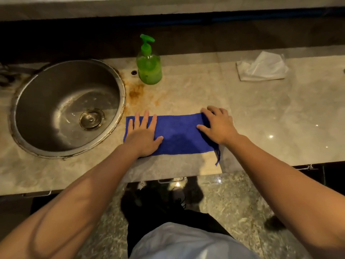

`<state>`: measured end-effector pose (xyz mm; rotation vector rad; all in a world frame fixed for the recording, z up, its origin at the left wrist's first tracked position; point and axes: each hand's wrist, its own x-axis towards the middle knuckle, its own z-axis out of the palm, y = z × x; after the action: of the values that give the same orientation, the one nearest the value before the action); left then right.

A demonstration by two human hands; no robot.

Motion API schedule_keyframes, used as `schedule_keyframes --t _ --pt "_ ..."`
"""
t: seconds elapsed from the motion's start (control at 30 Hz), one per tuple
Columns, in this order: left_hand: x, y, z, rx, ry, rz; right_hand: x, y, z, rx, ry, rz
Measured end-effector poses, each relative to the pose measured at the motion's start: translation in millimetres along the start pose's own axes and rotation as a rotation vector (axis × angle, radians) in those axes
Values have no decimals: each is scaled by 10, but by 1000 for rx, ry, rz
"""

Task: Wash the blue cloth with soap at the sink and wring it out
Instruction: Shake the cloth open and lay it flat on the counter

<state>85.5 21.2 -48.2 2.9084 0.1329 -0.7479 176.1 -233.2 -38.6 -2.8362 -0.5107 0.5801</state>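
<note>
The cloth (179,134) lies flat on the counter (261,118), folded into a long blue rectangle. All positions below are given relative to the cloth.

Left hand (144,134): rests palm-down on the cloth's left end. The fingers (145,118) are extended and slightly spread, pointing away from the person, with the thumb out to the right on the fabric. The hand presses flat and grips nothing.

Right hand (217,126): rests on the cloth's right end. The fingers are loosely curved over the far right corner, with the thumb extended left onto the fabric. The hand is open, laid on the cloth; whether the fingertips pinch the edge cannot be determined.

A loose thread (218,157) hangs from the cloth's near right corner onto the counter.

Sink (67,107): a round steel basin set in the counter, just left of the cloth. Its rim nearly meets the cloth's left edge. A drain plug (91,118) sits at the bottom, and the basin surface looks wet.

Soap bottle (149,63): stands upright on the counter beyond the cloth's left half, apart from it. It is clear plastic with green liquid and a green pump.

Tissue pack (262,67): lies on the counter beyond the cloth and well to its right.

Rust-coloured stains (136,92) mark the counter between the cloth, the sink and the bottle.
</note>
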Motion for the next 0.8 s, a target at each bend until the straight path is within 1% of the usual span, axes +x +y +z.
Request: schedule_keyframes --t 0.03,0.1,0.17,0.23,0.27,0.3,0.33,0.4,0.47,0.57,0.7,0.8 --pt "-20 96 -10 -19 29 8 5 16 -32 -1 -7 19" --pt "-40 317 12 -88 153 58 38 21 -76 14 -9 50" --pt "-82 544 11 -163 336 146 78 -4 -108 66 -44 88" --pt "-104 721 80 -175 561 260 126 -43 -148 113 -84 133" --pt "-126 800 109 -202 622 282 150 -67 -175 127 -90 151" --pt "-155 888 110 -253 610 275 174 -85 -196 142 -87 161" --pt "-175 976 106 -317 559 237 200 -99 -210 166 -77 168" --pt "-194 1168 96 -437 414 118 216 -115 -225 233 -36 187" --pt "-166 1358 85 -507 323 15 196 -121 -263 300 -17 225" --pt "-129 1533 67 -534 272 -79 171 -171 -372 465 -4 278" --pt "-134 1641 40 -541 194 -179 110 -250 -537 724 -83 326" --pt "-124 1637 -44 -670 124 -304 50 -373 -635 868 -149 340"
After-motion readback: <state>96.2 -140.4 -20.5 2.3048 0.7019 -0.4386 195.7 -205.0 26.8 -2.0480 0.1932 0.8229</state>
